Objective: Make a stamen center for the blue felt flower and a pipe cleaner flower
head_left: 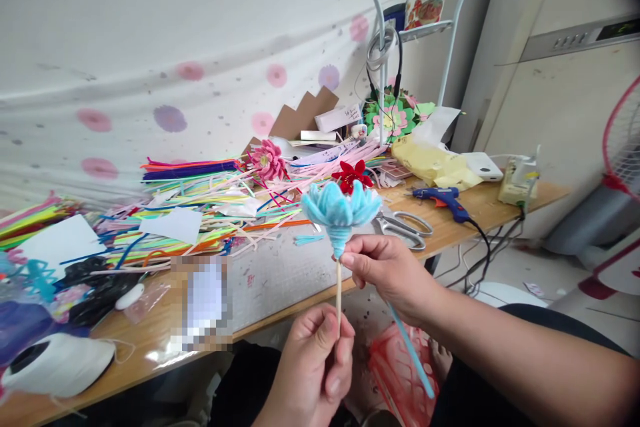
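A light blue pipe-cleaner flower (pixel 340 203) stands upright on a thin wooden stick (pixel 339 290), held in front of the table edge. My left hand (pixel 320 353) is closed around the lower part of the stick. Just under the flower, my right hand (pixel 383 263) pinches a blue pipe cleaner (pixel 413 355) against the wrapped base. That pipe cleaner's loose end hangs down below my right hand. Blue coils wind round the narrowing base of the flower, with bare stick beneath them.
Many coloured pipe cleaners (pixel 200 180) cover the table's left and back. Scissors (pixel 407 227) and a blue glue gun (pixel 445 200) lie to the right. A white thread spool (pixel 60 363) sits front left. Pink (pixel 269 160) and red (pixel 351 175) flowers stand behind.
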### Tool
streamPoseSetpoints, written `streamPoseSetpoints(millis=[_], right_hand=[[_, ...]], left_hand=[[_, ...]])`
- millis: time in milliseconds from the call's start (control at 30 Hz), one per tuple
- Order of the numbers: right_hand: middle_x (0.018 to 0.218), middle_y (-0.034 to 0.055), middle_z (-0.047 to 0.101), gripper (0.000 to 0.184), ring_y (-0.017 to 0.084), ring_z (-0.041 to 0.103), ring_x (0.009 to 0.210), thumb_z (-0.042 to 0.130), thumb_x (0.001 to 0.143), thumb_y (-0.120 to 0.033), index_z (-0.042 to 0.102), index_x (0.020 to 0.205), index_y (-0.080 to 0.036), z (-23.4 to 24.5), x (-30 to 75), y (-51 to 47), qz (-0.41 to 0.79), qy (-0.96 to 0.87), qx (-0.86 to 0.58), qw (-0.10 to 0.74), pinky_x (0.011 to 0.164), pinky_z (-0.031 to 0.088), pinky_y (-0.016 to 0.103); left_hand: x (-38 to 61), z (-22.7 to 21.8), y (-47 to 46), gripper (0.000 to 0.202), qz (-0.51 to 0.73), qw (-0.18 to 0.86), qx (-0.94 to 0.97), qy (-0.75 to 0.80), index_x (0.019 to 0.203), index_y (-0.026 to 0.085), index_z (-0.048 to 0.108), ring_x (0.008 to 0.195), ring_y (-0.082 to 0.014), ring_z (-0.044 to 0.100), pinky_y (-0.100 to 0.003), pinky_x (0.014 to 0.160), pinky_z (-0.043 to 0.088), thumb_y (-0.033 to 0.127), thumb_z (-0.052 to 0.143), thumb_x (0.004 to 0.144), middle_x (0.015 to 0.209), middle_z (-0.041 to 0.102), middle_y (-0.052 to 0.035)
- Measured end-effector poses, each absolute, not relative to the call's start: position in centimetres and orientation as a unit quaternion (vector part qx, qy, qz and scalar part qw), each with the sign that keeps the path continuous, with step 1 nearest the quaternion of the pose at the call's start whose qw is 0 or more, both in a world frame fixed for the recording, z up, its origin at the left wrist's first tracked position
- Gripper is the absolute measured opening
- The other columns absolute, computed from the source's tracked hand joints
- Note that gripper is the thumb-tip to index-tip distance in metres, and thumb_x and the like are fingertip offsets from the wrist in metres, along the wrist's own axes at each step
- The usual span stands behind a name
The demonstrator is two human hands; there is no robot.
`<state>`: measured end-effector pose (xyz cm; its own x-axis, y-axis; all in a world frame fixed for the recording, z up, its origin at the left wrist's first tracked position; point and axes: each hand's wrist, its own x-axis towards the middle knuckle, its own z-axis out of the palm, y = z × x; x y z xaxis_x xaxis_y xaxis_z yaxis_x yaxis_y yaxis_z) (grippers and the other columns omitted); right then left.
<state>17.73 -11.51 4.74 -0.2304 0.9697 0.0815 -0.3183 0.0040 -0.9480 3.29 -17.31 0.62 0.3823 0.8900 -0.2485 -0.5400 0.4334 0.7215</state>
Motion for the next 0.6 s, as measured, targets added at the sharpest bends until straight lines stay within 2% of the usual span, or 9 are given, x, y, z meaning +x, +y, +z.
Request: streamPoseSetpoints(millis=[100,200,333,467,600], right_hand=[[0.055,-0.0051,0.049,0.030,0.005,0.038,0.046,0.075,0.063,-0.040,0.059,0.063,-0.015,4.60,17.56,-11.51,0.628,-0.471,-0.345,0.515,0.046,0.031,0.021],[0.055,-0.0054,0.048,0.030,0.005,0.038,0.045,0.074,0.064,-0.040,0.058,0.062,-0.015,4.33,17.46,-11.42,0.614,-0.462,-0.366,0.525,0.046,0.029,0.021],[0.054,-0.0055,0.049,0.030,0.005,0.038,0.045,0.076,0.062,-0.039,0.058,0.061,-0.015,4.29,17.47,-11.49,0.612,-0.449,-0.373,0.533,0.046,0.029,0.021],[0.054,-0.0055,0.051,0.027,0.005,0.041,0.045,0.077,0.061,-0.037,0.061,0.062,-0.014,4.66,17.55,-11.85,0.649,-0.440,-0.331,0.524,0.046,0.030,0.021],[0.055,-0.0053,0.051,0.024,0.004,0.042,0.046,0.076,0.062,-0.034,0.063,0.063,-0.014,4.87,17.53,-12.08,0.673,-0.444,-0.295,0.513,0.047,0.031,0.020]], left_hand=[[3.35,0.51,-17.38,0.028,0.439,0.796,0.275,0.312,0.068,0.015,0.058,0.028,-0.0003,0.029,-0.014,0.030,0.018,0.041,0.066,0.075,0.047,0.048,0.0046],[3.68,0.65,-17.52,0.024,0.481,0.738,0.302,0.365,0.077,0.015,0.058,0.033,-0.0003,0.034,-0.014,0.035,0.020,0.038,0.067,0.075,0.053,0.050,0.0046],[3.82,0.87,-17.60,0.023,0.510,0.691,0.319,0.401,0.070,0.015,0.054,0.035,0.0006,0.029,-0.014,0.038,0.018,0.032,0.067,0.076,0.049,0.045,0.0066],[3.48,0.73,-17.50,0.025,0.488,0.740,0.301,0.350,0.070,0.014,0.058,0.033,0.0009,0.031,-0.013,0.036,0.018,0.036,0.067,0.076,0.050,0.049,0.0044],[3.40,0.43,-17.42,0.028,0.435,0.811,0.273,0.282,0.066,0.015,0.059,0.027,0.0001,0.023,-0.014,0.030,0.015,0.041,0.067,0.073,0.041,0.042,0.0065]])
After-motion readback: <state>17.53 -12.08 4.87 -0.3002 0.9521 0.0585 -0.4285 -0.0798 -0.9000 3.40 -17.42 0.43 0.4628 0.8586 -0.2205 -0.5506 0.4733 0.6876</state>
